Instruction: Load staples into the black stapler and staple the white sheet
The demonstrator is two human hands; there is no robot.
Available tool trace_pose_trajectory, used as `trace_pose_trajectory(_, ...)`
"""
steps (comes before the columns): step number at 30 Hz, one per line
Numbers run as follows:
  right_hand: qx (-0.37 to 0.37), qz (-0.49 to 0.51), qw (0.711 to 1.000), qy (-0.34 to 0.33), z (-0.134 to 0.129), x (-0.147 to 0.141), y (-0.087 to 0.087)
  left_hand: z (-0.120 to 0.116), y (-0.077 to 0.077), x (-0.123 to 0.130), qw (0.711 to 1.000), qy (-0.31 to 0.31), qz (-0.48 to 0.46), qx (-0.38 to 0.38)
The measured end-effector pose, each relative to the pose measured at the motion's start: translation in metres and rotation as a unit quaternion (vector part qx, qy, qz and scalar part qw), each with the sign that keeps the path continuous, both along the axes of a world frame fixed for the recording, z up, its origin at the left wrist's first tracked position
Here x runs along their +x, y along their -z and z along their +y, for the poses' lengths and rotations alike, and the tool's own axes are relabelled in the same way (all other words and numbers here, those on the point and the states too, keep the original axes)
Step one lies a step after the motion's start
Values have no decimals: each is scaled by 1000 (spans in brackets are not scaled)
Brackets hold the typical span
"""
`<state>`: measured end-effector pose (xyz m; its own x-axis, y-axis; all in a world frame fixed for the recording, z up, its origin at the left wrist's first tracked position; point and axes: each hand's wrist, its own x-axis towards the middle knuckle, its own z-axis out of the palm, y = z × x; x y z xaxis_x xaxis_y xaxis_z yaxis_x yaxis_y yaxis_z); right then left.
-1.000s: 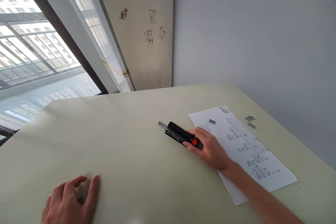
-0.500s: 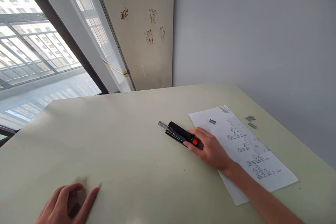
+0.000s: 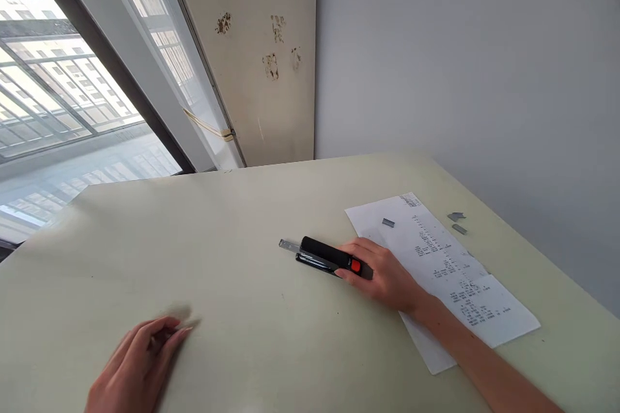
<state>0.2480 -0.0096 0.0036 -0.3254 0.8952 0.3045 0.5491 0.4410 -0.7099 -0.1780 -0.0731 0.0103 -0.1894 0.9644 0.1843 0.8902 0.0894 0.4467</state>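
Note:
My right hand (image 3: 375, 271) is wrapped round the rear of a black stapler (image 3: 324, 253) with a red button. A metal tray sticks out of the stapler's front end, pointing left. Under my right forearm lies a printed white sheet (image 3: 436, 264), with a small grey strip of staples (image 3: 388, 222) on its upper part. My left hand (image 3: 140, 361) is low on the left above the table, fingers and thumb drawn together. Whatever it may hold is hidden between the fingers.
Several grey staple pieces (image 3: 456, 216) lie on the pale table (image 3: 217, 239) to the right of the sheet. A grey wall (image 3: 460, 64) borders the table at the right. Behind on the left are a window (image 3: 62, 90) and a stained panel (image 3: 261, 97).
My left hand has moved right and forward, its fingers closing, and the dark piece seen in its palm is now hidden. My right hand has turned the stapler slightly, its front shifting left and nearer.

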Motion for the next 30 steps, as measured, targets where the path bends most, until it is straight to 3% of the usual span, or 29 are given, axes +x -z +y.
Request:
trace_pose_trajectory(3, 1, 5, 1000, -30, 0, 0, -2, 19, -6, 29, 996, 89, 6, 13)
trace_pose_trajectory(7, -6, 2, 999, -40, -1, 0, -2, 43, -11, 62, 987, 151, -31, -34)
trace_pose_trajectory(11, -12, 3, 999, -38, -2, 0, -1, 65, -20, 90, 964, 121, -227, -63)
trace_pose_trajectory(14, -15, 3, 999, -37, -2, 0, -1, 81, -31, 111, 887, 47, -451, -82)
trace_pose_trajectory(17, -20, 3, 999, -38, -2, 0, -2, 96, -39, 126, 752, -19, -650, -109)
trace_pose_trajectory(19, -24, 5, 999, -40, -2, 1, -2, 103, -38, 130, 676, -44, -723, -135)
trace_pose_trajectory(21, -27, 7, 999, -40, -2, 1, -2, 106, -33, 131, 640, -53, -750, -157)
trace_pose_trajectory(23, -29, 7, 999, -40, -2, 1, -1, 106, -27, 129, 639, -53, -749, -169)
trace_pose_trajectory(26, -32, 6, 999, -40, -2, 1, 0, 102, -23, 125, 659, -43, -731, -173)
trace_pose_trajectory(30, -41, 6, 998, -45, -3, 1, 1, 101, -22, 121, 655, -18, -733, -185)
